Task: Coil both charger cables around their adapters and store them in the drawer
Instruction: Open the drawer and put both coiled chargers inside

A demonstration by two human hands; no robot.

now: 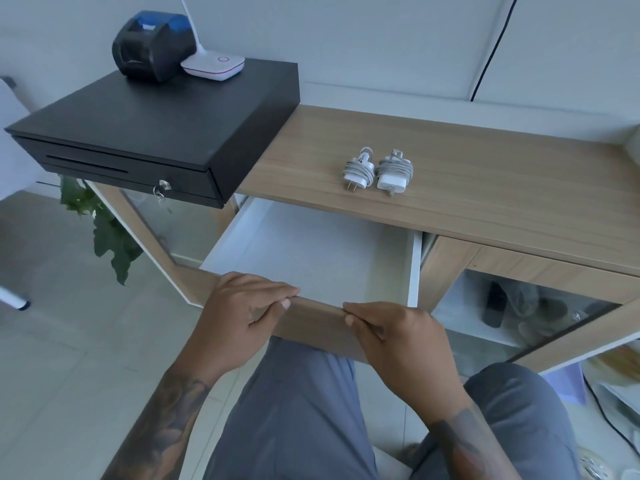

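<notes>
Both hands, the left hand (247, 306) and right hand (398, 332), pinch the front edge of an open drawer (311, 258), while two small, probably light chargers (377, 171) with cables coiled sit side by side on the tabletop (485, 188), best gripped by their hard bodies.

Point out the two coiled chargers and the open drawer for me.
Left charger (359, 170), head view, on its coiled cable.
Right charger (393, 172), head view, on its coiled cable.
Drawer (304, 251), head view, on its bare white floor.
</notes>
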